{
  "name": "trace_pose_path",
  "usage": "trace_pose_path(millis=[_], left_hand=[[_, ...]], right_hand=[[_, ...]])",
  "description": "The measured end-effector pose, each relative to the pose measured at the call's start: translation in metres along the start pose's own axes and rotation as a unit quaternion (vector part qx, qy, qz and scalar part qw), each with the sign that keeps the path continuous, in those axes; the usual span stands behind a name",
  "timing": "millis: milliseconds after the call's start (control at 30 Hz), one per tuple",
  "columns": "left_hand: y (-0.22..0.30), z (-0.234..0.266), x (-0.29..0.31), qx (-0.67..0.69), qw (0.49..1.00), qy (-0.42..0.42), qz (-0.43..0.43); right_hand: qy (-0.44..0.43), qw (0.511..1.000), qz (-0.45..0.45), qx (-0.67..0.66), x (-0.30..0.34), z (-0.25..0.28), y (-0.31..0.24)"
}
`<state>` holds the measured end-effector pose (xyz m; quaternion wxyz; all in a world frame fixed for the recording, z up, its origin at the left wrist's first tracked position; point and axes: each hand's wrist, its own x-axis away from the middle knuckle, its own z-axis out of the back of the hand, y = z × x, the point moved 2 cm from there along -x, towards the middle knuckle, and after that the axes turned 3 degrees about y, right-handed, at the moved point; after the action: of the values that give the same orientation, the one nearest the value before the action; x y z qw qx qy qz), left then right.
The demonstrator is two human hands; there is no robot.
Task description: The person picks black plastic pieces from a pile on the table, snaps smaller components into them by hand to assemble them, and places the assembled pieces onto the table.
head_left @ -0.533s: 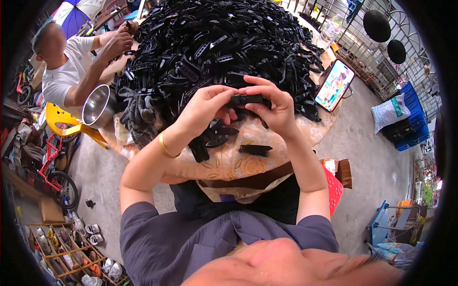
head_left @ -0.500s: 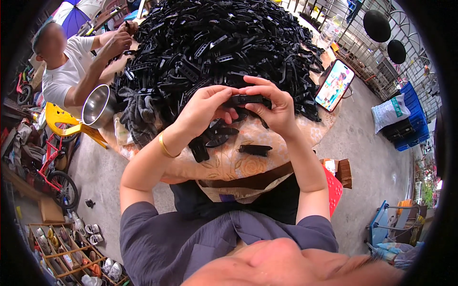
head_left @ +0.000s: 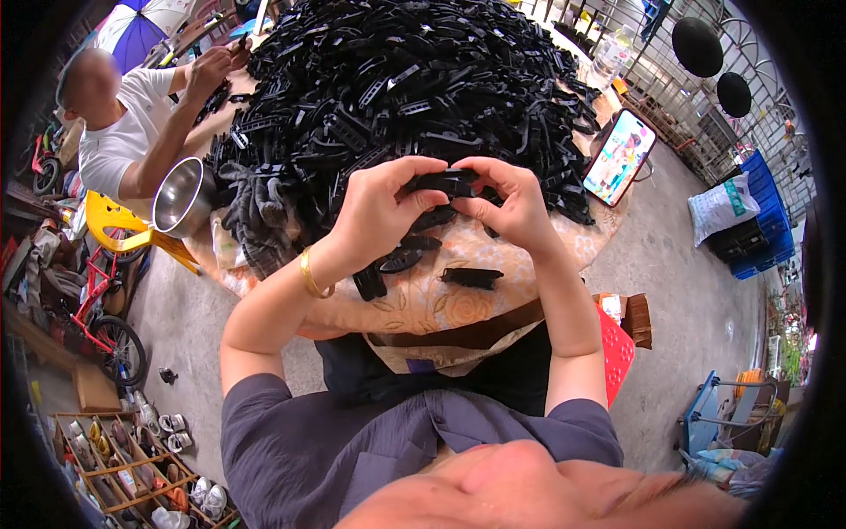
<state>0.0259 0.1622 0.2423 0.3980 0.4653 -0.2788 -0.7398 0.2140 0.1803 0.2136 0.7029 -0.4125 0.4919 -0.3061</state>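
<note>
Pinching a black part [head_left: 451,182], left fingers [head_left: 426,200] and right fingers [head_left: 478,209] nearly closed; either slipping, we might lose it in the heap [head_left: 397,97] beyond

Looking steeply down and forward from the person's head [head_left: 502,485] through one wide fisheye lens; showing the shirt [head_left: 352,454] very near along the lower edge, framing the fingers [head_left: 414,167] farther off above the middle, taking in the table [head_left: 493,304] and the floor [head_left: 665,273] on both sides, and bending straight edges toward a dark round rim
</note>
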Motion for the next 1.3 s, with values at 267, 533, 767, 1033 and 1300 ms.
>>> trace_pose_path(millis=[267, 533, 767, 1033, 1300], left_hand=[[0.000, -0.008, 0.003, 0.073, 0.995, -0.049, 0.043], [-0.005, -0.036, 0.021, -0.050, 0.947, -0.254, -0.188], [-0.014, -0.026, -0.016, -0.272, 0.931, -0.031, -0.241], [-0.040, -0.018, -0.039, -0.280, 0.937, -0.004, -0.209], [-0.034, -0.005, -0.037, -0.011, 0.997, 0.049, 0.058]], right_hand=[[0.003, 0.995, -0.030, -0.099, -0.005, 0.014, 0.001], [-0.089, 0.965, -0.050, 0.241, -0.005, 0.039, -0.003], [-0.147, 0.911, 0.002, 0.385, 0.002, 0.041, 0.008], [-0.002, 0.967, 0.090, 0.238, -0.009, 0.019, 0.000], [0.099, 0.993, -0.039, -0.042, -0.009, 0.010, 0.009]])
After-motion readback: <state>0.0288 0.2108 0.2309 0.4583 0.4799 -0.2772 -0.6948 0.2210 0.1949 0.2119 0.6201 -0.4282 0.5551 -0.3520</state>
